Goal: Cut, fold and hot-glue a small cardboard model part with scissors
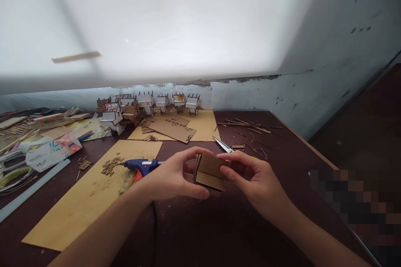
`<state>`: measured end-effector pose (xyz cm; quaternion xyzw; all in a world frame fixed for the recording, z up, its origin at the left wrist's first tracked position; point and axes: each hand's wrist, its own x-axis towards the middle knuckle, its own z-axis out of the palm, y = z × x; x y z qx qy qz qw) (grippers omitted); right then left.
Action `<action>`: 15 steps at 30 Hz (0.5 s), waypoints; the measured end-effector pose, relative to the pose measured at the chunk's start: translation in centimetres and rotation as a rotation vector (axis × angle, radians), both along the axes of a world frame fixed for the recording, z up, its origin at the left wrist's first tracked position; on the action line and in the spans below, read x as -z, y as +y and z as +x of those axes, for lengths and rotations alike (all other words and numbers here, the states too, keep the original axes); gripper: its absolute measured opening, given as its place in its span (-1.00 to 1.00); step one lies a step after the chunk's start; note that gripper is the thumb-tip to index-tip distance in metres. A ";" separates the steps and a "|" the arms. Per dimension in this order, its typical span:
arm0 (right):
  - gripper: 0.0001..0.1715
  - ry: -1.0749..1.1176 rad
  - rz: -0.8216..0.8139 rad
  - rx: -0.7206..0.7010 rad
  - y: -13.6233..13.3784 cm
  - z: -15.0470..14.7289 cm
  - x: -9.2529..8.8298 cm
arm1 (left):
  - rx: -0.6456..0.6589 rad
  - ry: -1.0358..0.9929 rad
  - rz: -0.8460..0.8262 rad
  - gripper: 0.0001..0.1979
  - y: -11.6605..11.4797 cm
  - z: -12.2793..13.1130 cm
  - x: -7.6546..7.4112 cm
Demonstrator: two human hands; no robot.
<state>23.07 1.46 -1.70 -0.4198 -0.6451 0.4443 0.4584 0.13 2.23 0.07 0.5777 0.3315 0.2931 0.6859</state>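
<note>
A small brown cardboard box-like piece (210,171) is held up over the dark table between my two hands. My left hand (178,175) grips its left side, thumb along the lower edge and fingers behind. On the right side, my right hand (250,171) pinches the piece between thumb and fingers. Just left of my left hand lies a blue glue gun (142,167) with an orange trigger, its nozzle pointing left. Beyond my right hand are scissors (223,144), their blades showing and their handles mostly hidden.
Several small cardboard models (145,102) stand along the wall. Yellow sheets (84,200) lie on the table (200,233), one bearing small cardboard bits (111,164). Thin cardboard strips (247,125) are scattered at the back right. Tape rolls (14,179) and wood pieces sit at the left.
</note>
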 end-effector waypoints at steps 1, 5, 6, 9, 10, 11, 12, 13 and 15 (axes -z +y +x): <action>-0.73 0.000 -0.012 -0.001 0.0 0.0 0.0 | -0.003 -0.020 -0.006 -0.32 0.0 0.1 0.0; -0.69 0.043 -0.063 0.006 0.1 -0.2 -0.3 | -0.072 -0.010 0.034 -0.64 -0.1 0.5 0.0; -0.68 0.059 -0.083 0.005 0.1 -0.2 -0.4 | -0.088 -0.003 0.038 -0.67 -0.2 0.5 0.0; -0.65 0.093 -0.144 -0.002 0.2 -0.1 -0.5 | -0.103 -0.019 -0.002 -0.66 -0.2 0.6 0.2; -0.65 0.099 -0.154 -0.005 0.2 -0.1 -0.4 | -0.105 -0.023 -0.016 -0.66 -0.2 0.5 0.2; -0.66 0.100 -0.155 -0.007 0.1 -0.1 -0.4 | -0.106 -0.023 -0.026 -0.67 -0.1 0.5 0.3; -0.67 0.097 -0.146 -0.009 0.1 -0.1 -0.3 | -0.109 -0.014 -0.028 -0.68 -0.1 0.5 0.3; -0.68 0.091 -0.133 -0.010 0.1 -0.1 -0.2 | -0.111 0.001 -0.026 -0.69 -0.1 0.5 0.3; -0.71 0.078 -0.110 -0.013 0.0 -0.1 -0.1 | -0.117 0.023 -0.017 -0.67 0.0 0.5 0.2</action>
